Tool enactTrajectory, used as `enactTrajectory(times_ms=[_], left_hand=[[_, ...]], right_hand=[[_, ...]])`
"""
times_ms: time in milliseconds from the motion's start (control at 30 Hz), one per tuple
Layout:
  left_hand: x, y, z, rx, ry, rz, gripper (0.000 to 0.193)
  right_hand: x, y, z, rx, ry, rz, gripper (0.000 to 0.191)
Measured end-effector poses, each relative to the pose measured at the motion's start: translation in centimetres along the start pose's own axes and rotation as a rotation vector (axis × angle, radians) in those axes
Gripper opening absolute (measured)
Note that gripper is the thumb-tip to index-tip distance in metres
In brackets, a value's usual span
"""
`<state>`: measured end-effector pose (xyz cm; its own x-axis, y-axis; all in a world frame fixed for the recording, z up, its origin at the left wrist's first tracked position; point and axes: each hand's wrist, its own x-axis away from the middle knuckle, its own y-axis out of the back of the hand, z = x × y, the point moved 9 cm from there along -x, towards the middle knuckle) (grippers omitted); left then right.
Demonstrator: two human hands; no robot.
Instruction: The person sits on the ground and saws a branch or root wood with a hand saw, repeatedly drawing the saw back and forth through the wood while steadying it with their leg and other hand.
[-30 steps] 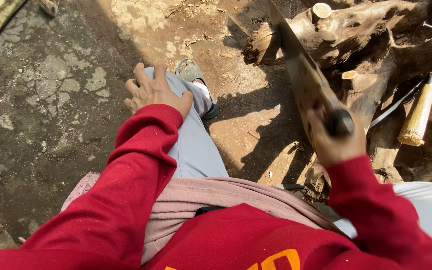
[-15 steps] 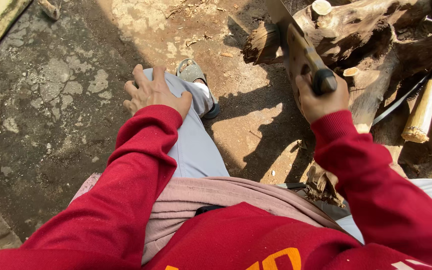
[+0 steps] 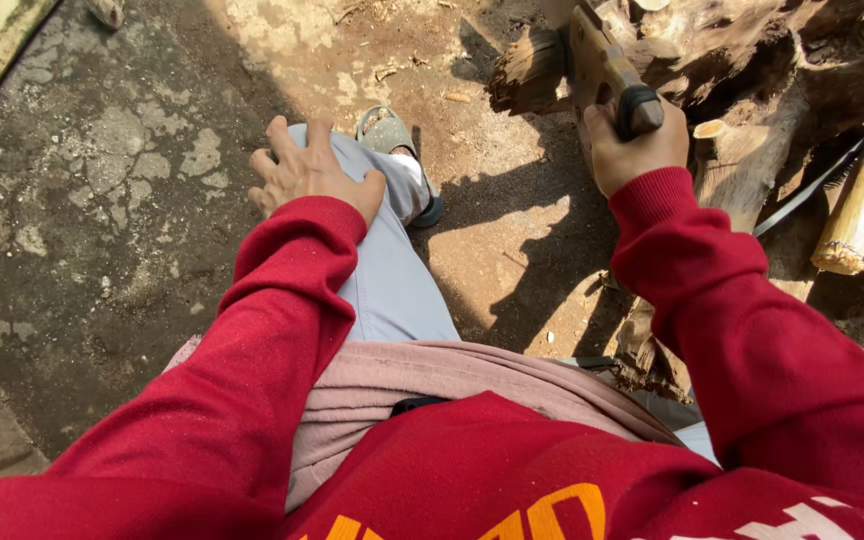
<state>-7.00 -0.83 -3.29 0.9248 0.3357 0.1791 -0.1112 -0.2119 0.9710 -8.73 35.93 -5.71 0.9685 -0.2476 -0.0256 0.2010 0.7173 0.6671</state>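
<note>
Wood demanded a firm hold: right hand (image 3: 635, 148) fingers wrapped the chopper handle (image 3: 638, 108) at the log (image 3: 742, 60); left hand (image 3: 310, 174) lay splayed, bracing the knee (image 3: 392, 190).

Hard daylight falls from the upper right of the person's left knee (image 3: 372, 250), leaving the dirt just beyond it bright and nearly washed out. A dark, sharp-edged shadow lies on the soil to the right of the knee, and the cracked ground (image 3: 82, 200) to its left sits in even shade. The red sleeves glow saturated, with fine specks clearly resolved. Focus is crisp near the knee; the wide lens stretches shapes toward the frame's edges, and no motion blur shows
</note>
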Motion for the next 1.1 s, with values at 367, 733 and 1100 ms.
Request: enactTrajectory(times_ms=[367,733,1100], left_hand=[[0.0,-0.2,-0.4,0.03,-0.029,-0.018,0.077],[0.0,0.1,0.1,0.021,0.0,-0.029,0.077],[0.0,-0.1,-0.2,0.01,-0.004,0.009,0.075]], right_hand=[[14.9,7.0,-2.1,0.037,-0.141,0.02,0.035],[2.8,0.8,1.1,-0.068,-0.104,0.063,0.035],[6.9,2.3,-0.4,-0.05,-0.086,0.003,0.029]])
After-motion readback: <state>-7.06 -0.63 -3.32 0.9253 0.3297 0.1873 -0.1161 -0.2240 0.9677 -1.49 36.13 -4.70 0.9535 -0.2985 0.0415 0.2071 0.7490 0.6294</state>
